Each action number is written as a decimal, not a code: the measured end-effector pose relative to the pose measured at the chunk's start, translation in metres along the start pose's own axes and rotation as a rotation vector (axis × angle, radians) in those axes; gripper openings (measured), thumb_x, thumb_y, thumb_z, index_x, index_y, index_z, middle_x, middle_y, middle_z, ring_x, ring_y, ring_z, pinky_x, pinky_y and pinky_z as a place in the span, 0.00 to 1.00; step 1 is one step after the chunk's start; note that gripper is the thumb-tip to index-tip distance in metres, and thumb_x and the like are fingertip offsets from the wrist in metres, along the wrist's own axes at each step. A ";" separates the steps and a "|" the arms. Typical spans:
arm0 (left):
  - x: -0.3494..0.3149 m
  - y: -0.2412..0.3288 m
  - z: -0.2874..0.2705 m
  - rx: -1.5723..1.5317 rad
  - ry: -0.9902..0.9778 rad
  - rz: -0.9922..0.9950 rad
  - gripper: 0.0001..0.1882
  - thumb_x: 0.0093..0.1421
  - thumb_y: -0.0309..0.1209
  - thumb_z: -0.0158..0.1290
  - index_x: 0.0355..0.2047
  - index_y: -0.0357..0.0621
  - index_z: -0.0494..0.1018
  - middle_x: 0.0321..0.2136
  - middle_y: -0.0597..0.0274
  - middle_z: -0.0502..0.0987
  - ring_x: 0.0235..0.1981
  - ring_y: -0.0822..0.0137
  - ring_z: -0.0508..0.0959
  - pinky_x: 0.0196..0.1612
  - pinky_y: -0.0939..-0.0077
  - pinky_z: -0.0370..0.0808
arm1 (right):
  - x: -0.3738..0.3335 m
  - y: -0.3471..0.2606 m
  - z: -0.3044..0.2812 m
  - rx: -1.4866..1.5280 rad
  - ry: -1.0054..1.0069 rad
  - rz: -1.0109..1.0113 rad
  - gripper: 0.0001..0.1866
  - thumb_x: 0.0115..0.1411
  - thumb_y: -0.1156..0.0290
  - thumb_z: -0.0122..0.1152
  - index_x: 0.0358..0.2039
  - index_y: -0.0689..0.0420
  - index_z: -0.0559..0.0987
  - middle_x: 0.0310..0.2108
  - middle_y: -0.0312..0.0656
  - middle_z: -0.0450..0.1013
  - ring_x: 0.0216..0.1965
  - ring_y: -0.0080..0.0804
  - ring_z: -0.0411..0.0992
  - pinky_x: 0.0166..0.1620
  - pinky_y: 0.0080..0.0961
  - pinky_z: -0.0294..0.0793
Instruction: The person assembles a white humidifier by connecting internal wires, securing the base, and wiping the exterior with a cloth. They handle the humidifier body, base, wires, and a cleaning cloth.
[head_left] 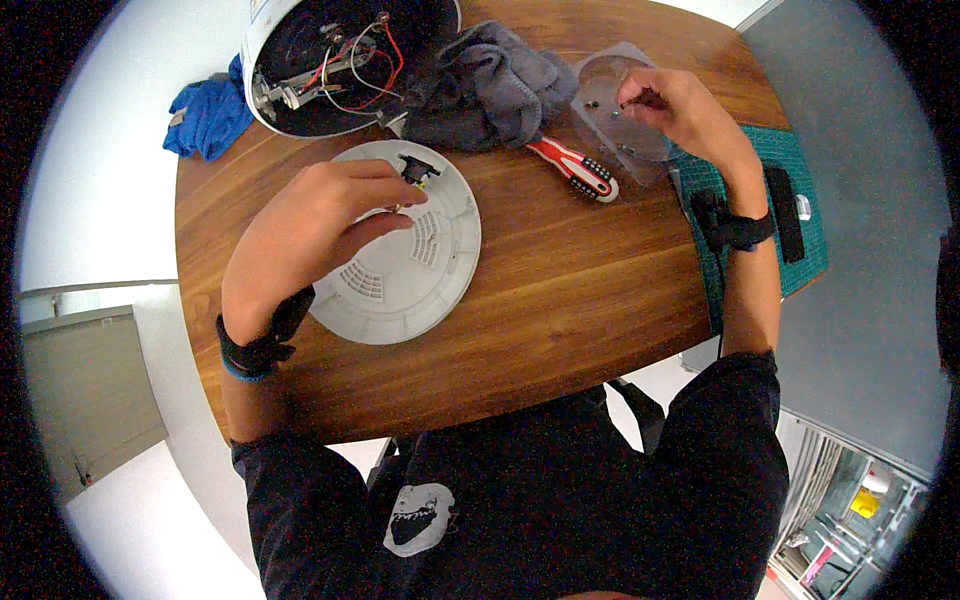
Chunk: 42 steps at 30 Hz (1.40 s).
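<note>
My left hand (318,215) is over a round white vented cover (440,285), fingers bent and thumb drawn in. A small black plastic part (416,168) shows at its fingertips and appears gripped there; the fingers hide some of it. Further right, my right hand (670,108) hangs above a clear plastic tray (600,75) with a few small dark pieces, likely screws, in it. Its thumb and fingers are pinched together, and whatever is between them is too small to make out. A red and white screwdriver handle (575,168) lies between the two hands.
A round white appliance housing (262,60) with bare red and white wires stands open at the back left. Beside it lie a dark grey cloth (490,85) and a blue cloth (208,118). Under my right wrist is a green cutting mat (815,235) with a black strip (785,215).
</note>
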<state>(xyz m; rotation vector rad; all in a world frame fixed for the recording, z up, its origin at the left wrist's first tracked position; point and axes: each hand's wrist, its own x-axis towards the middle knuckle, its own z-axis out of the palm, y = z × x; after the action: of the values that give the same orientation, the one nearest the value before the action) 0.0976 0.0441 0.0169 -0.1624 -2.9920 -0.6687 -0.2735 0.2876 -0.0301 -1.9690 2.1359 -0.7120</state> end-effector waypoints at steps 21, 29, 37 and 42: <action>-0.001 -0.003 0.001 -0.002 0.007 0.004 0.13 0.60 0.24 0.64 0.45 0.38 0.84 0.41 0.50 0.85 0.43 0.44 0.84 0.46 0.54 0.81 | -0.002 -0.003 -0.002 -0.101 -0.221 0.217 0.07 0.59 0.79 0.72 0.36 0.63 0.81 0.31 0.46 0.80 0.34 0.38 0.80 0.41 0.35 0.80; 0.001 -0.003 0.003 -0.019 0.023 0.058 0.12 0.60 0.23 0.63 0.44 0.36 0.83 0.39 0.48 0.83 0.40 0.42 0.82 0.44 0.52 0.79 | -0.006 0.014 0.008 -0.138 -0.279 0.071 0.09 0.55 0.76 0.74 0.36 0.61 0.83 0.32 0.49 0.82 0.35 0.44 0.81 0.40 0.39 0.80; -0.002 -0.004 -0.001 -0.007 -0.020 -0.011 0.15 0.59 0.24 0.64 0.47 0.39 0.84 0.44 0.48 0.85 0.45 0.45 0.85 0.50 0.55 0.81 | -0.005 0.001 0.006 -0.211 -0.297 0.164 0.05 0.59 0.78 0.67 0.36 0.63 0.82 0.32 0.49 0.80 0.36 0.45 0.81 0.42 0.39 0.80; -0.003 -0.003 -0.001 0.003 0.047 0.019 0.12 0.60 0.25 0.64 0.44 0.36 0.84 0.40 0.49 0.84 0.41 0.43 0.83 0.45 0.53 0.80 | -0.006 0.006 0.007 -0.138 -0.213 0.096 0.06 0.60 0.78 0.65 0.38 0.64 0.81 0.32 0.50 0.80 0.37 0.44 0.81 0.42 0.37 0.80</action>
<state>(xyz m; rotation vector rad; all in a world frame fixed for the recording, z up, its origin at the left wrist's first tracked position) 0.1001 0.0405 0.0161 -0.1717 -2.9432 -0.6568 -0.2751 0.2916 -0.0401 -1.8934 2.1828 -0.3298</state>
